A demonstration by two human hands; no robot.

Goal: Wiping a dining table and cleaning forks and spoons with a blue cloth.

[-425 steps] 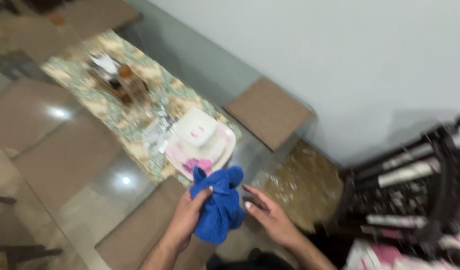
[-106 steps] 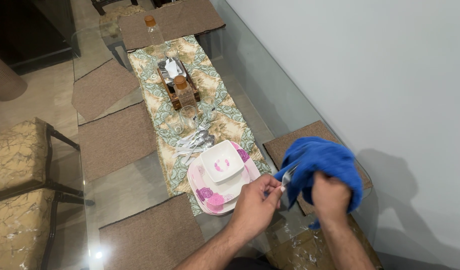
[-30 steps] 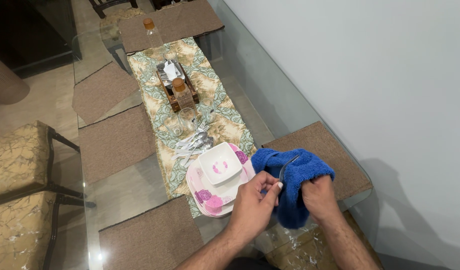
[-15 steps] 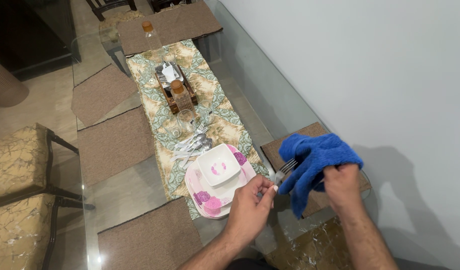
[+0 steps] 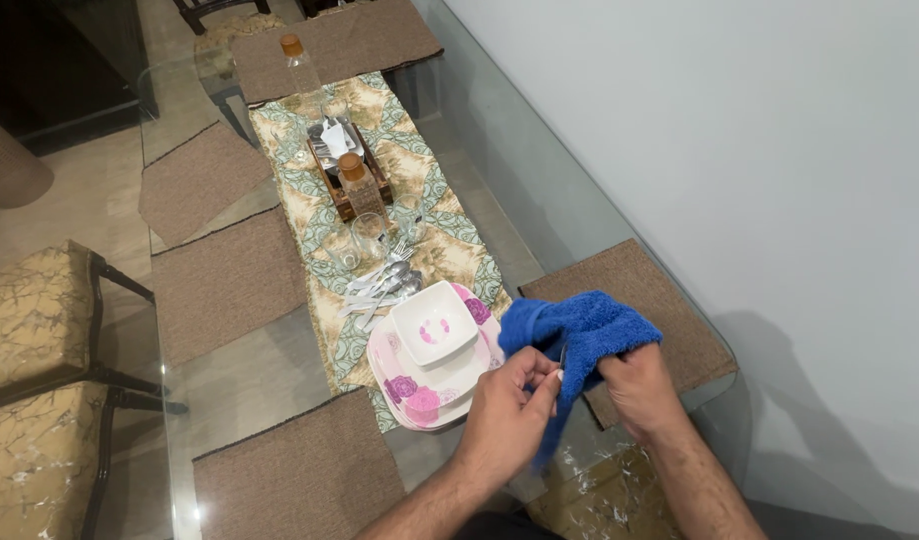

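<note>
While both hands work above the near end of the glass worktop (image 5: 279, 345), the head view shows the following.

Left hand: the left hand (image 5: 507, 410) is closed, thumb and fingertips pinching the thin handle of a metal utensil (image 5: 560, 358); only a sliver of metal shows at the cloth's edge, so I cannot tell whether it is a fork or a spoon.

Right hand: the right hand (image 5: 637, 385) is closed, gripping a blue cloth (image 5: 579, 335) that is bunched around the utensil's upper part.

Cloth: it sits between the two hands, over the worktop's corner, with one end hanging down past the left thumb.

Plates: just left of the cloth lies a stack of white plates with pink flowers (image 5: 419, 385), with a square white bowl (image 5: 434, 322) resting on top.

Cutlery: a loose heap of forks and spoons (image 5: 379, 285) lies on the patterned runner (image 5: 449, 250), just beyond the bowl.

Glasses: two clear tumblers (image 5: 357, 240) stand behind the cutlery.

Tray: a wooden tray (image 5: 351, 175) farther along the runner holds a bottle with a brown cap (image 5: 359, 185).

Mats: brown placemats (image 5: 229, 280) lie along both edges, one (image 5: 659, 300) partly under the cloth.

Chair: a gold upholstered chair (image 5: 34, 310) stands at the left.
</note>
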